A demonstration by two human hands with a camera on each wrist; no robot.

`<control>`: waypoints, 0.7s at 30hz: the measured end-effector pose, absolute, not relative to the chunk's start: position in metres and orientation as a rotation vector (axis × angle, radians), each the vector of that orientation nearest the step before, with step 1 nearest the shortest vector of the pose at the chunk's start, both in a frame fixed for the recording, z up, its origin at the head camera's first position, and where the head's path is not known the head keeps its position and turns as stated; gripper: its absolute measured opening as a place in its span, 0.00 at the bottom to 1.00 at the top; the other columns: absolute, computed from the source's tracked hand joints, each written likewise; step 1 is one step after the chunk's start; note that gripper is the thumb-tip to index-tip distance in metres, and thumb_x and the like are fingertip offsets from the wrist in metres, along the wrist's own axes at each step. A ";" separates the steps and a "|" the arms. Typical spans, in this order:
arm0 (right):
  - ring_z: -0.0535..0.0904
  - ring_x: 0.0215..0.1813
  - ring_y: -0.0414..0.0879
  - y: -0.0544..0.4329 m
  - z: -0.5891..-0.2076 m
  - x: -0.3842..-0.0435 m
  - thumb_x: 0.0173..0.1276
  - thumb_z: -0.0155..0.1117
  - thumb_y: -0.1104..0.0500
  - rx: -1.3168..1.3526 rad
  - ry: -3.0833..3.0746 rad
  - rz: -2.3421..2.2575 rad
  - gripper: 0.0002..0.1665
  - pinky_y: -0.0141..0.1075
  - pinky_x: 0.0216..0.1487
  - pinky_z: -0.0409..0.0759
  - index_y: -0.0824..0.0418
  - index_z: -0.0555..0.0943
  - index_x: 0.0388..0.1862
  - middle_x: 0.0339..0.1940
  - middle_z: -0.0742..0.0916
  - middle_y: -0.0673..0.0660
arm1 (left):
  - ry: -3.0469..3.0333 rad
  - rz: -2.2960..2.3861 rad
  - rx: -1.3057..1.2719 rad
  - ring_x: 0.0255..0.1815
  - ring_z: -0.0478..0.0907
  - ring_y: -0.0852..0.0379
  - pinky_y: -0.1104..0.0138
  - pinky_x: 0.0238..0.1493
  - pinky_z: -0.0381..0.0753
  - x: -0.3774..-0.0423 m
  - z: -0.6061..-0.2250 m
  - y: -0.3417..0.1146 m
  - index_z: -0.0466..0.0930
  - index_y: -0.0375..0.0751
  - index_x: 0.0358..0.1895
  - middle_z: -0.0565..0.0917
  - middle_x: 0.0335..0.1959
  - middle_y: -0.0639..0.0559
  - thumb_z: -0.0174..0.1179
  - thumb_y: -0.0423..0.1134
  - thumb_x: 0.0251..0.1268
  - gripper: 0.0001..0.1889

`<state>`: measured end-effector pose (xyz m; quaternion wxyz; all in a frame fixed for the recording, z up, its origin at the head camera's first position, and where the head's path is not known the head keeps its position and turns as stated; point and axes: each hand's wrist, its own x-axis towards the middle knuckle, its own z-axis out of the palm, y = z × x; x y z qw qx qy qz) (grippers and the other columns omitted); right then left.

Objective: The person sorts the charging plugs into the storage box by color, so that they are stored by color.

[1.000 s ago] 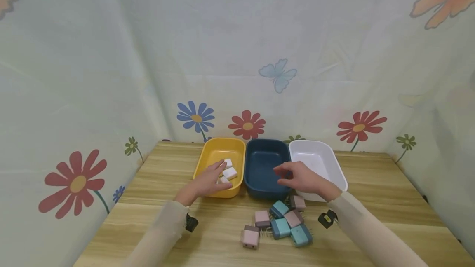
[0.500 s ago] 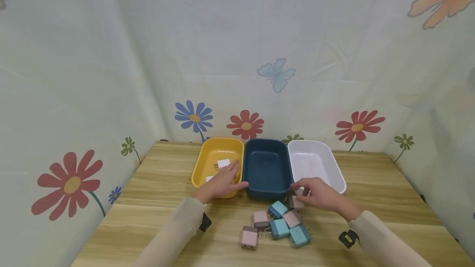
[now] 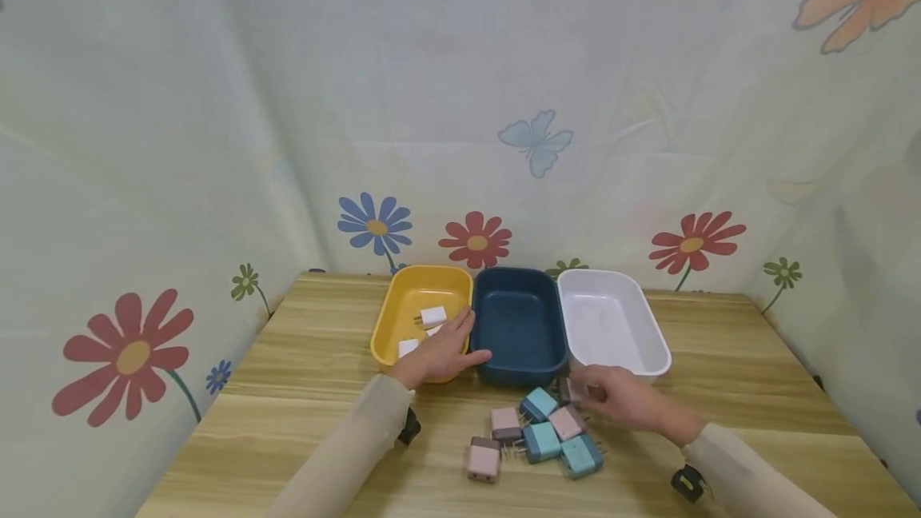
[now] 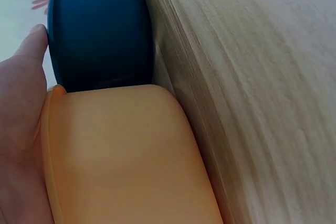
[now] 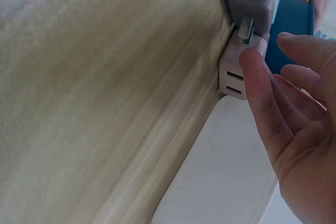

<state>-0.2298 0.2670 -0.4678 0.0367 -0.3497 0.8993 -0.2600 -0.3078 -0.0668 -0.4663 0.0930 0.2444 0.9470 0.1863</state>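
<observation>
In the head view my left hand (image 3: 440, 350) rests over the front right part of the yellow tray (image 3: 384, 318), thumb pointing toward the dark blue tray (image 3: 518, 330). Its palm lies along the yellow rim in the left wrist view. White charger plugs (image 3: 433, 316) lie inside that tray, partly hidden by the hand. My right hand (image 3: 624, 396) is at a pink and mauve charger plug (image 5: 233, 74) in front of the white tray (image 3: 612, 326). In the right wrist view the thumb tip overlaps the plug's edge, while the forefinger stands apart from it.
Several pink plugs (image 3: 484, 460) and teal plugs (image 3: 542, 442) lie clustered on the wooden table (image 3: 324, 334), some with metal prongs showing. The three trays stand side by side before a flowered cloth backdrop (image 3: 432, 102).
My right hand has come down and right from over the blue and white trays to the pink plug. My left hand has shifted right across the yellow tray, uncovering white plugs.
</observation>
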 end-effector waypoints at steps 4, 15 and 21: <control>0.75 0.36 0.36 0.265 -0.474 -0.231 0.62 0.67 0.61 -1.054 2.768 -0.758 0.22 0.32 0.36 0.77 0.62 0.78 0.56 0.47 0.84 0.52 | 2.807 0.538 0.723 0.75 0.41 0.53 0.56 0.71 0.50 -0.311 -0.469 -0.066 0.41 0.41 0.76 0.39 0.77 0.51 0.45 0.70 0.61 0.50; 0.75 0.59 0.50 0.264 -0.480 -0.233 0.63 0.65 0.63 -0.989 2.758 -0.735 0.28 0.45 0.55 0.76 0.64 0.73 0.63 0.61 0.79 0.60 | 2.794 0.541 0.707 0.75 0.42 0.53 0.55 0.70 0.52 -0.310 -0.465 -0.064 0.42 0.41 0.76 0.39 0.77 0.51 0.47 0.68 0.63 0.48; 0.74 0.61 0.52 0.265 -0.483 -0.234 0.64 0.65 0.62 -0.974 2.757 -0.725 0.28 0.48 0.57 0.74 0.64 0.73 0.63 0.61 0.78 0.60 | 2.794 0.542 0.718 0.75 0.43 0.53 0.57 0.71 0.51 -0.309 -0.466 -0.064 0.42 0.41 0.76 0.39 0.77 0.50 0.48 0.68 0.62 0.49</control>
